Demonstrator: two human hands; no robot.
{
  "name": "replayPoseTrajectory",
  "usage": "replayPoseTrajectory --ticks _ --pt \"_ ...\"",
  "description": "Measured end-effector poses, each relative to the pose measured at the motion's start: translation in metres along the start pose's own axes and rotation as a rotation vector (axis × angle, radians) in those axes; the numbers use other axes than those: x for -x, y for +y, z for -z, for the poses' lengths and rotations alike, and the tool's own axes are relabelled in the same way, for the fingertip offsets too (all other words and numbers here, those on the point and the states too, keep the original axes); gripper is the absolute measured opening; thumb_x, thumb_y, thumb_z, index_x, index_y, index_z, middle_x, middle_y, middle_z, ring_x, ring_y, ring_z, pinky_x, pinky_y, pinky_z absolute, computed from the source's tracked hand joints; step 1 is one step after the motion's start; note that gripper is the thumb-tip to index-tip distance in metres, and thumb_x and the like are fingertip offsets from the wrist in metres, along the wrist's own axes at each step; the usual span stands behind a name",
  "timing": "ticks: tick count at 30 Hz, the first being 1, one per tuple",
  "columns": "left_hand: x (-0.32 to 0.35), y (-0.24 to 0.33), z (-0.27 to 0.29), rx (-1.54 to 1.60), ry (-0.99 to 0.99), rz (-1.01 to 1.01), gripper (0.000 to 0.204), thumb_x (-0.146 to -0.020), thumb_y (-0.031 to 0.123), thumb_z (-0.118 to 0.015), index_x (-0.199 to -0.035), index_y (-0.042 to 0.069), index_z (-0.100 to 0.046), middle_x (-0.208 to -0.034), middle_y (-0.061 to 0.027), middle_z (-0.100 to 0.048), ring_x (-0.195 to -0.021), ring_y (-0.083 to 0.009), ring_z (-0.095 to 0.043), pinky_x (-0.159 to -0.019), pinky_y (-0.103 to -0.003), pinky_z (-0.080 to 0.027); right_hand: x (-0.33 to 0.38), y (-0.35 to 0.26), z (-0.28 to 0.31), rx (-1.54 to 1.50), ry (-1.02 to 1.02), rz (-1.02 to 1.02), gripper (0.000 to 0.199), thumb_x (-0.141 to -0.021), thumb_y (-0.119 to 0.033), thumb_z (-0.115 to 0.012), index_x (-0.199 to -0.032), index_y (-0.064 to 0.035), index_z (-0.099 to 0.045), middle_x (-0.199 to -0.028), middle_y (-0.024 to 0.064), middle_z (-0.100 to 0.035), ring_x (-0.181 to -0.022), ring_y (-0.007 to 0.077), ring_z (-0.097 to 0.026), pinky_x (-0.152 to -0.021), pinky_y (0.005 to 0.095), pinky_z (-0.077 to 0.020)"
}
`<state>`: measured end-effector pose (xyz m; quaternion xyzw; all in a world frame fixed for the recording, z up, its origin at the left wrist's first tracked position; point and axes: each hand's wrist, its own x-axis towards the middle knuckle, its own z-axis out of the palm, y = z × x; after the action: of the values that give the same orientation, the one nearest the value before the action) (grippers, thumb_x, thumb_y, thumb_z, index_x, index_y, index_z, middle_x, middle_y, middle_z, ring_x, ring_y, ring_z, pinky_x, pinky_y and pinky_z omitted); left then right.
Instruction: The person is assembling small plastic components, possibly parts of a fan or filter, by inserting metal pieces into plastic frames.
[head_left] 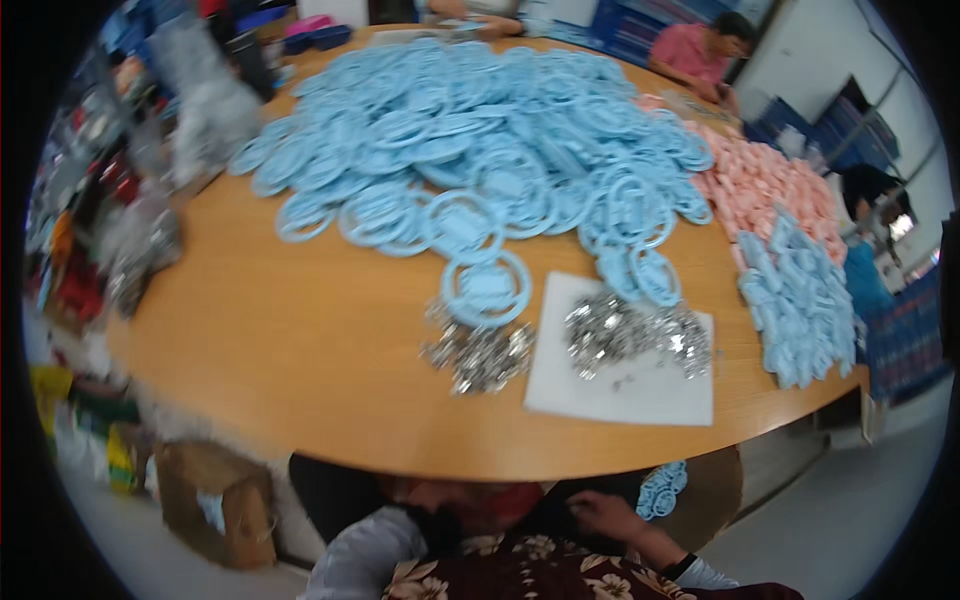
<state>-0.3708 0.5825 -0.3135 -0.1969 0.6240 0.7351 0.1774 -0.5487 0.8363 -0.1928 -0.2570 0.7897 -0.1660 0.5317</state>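
Note:
My right hand (607, 516) is over my lap below the table's front edge, fingers loosely bent and slightly apart, with nothing visible in it. My left sleeve (372, 548) reaches toward the table edge; its dark cuff shows, but the fingers of that hand are hidden or too blurred to make out. On the table in front are a heap of small shiny metal pieces (482, 357) and a white foam sheet (615, 403) bearing more metal pieces (610, 330). A light blue plastic ring-shaped piece (486, 288) touches the nearer metal heap.
A large pile of blue ring pieces (470, 130) covers the table's far half. Pink pieces (775, 180) and small blue pieces (800, 300) lie to the right. A cardboard box (215, 500) stands at lower left. A person in pink (690, 58) sits at far right.

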Motion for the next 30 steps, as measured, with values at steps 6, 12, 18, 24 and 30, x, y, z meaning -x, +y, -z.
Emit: replayPoseTrajectory --ticks 6,12,18,24,30 --pt "0.050 0.018 0.030 -0.543 -0.023 0.161 0.061 -0.100 0.041 -0.053 -0.148 0.005 -0.040 -0.142 -0.0176 -0.051 -0.133 -0.0271 -0.047 -0.110 -0.036 -0.037 0.028 -0.005 -0.006 0.235 0.245 0.447 0.025 -0.091 -0.030 -0.064 -0.111 -0.0151 -0.067 -0.081 0.0144 -0.069 -0.076 0.0332 -0.069 -0.068 0.0419 -0.0557" --pt "0.156 0.127 -0.014 -0.662 0.129 -0.209 0.036 -0.101 0.028 -0.055 -0.119 0.000 -0.066 -0.091 -0.0098 -0.071 -0.084 -0.0152 -0.067 -0.076 -0.028 -0.053 0.049 -0.016 0.020 0.131 0.130 0.731 0.027 -0.093 -0.030 -0.063 -0.114 -0.0128 -0.066 -0.079 0.0143 -0.069 -0.073 0.0329 -0.068 -0.066 0.0417 -0.0532" --pt "0.149 0.195 -0.034 -0.333 0.658 -0.295 0.023 -0.098 0.020 -0.061 -0.088 0.001 -0.067 -0.066 0.0013 -0.060 -0.060 -0.0064 -0.055 -0.057 -0.023 -0.044 0.090 -0.040 0.074 -0.041 0.294 0.829 0.023 -0.092 -0.026 -0.065 -0.106 -0.0081 -0.070 -0.076 0.0115 -0.069 -0.065 0.0221 -0.065 -0.064 0.0326 -0.0512" --pt "0.100 0.198 -0.015 -0.191 0.873 -0.515 0.031 -0.101 0.025 -0.058 -0.074 0.008 -0.055 -0.062 0.0046 -0.051 -0.053 -0.0025 -0.045 -0.048 -0.020 -0.035 0.085 -0.049 0.160 -0.075 0.814 0.696 0.025 -0.092 -0.024 -0.062 -0.106 -0.0048 -0.069 -0.094 0.0131 -0.070 -0.082 0.0247 -0.067 -0.075 0.0355 -0.0512" --pt "0.090 0.187 -0.011 -0.235 0.924 -0.654 0.031 -0.101 0.022 -0.057 -0.074 0.009 -0.054 -0.062 0.0051 -0.049 -0.053 -0.0022 -0.043 -0.048 -0.020 -0.033 0.031 -0.082 0.236 0.389 1.012 0.738 0.027 -0.088 -0.020 -0.067 -0.111 -0.0053 -0.065 -0.092 0.0104 -0.068 -0.082 0.0231 -0.064 -0.075 0.0347 -0.0509"
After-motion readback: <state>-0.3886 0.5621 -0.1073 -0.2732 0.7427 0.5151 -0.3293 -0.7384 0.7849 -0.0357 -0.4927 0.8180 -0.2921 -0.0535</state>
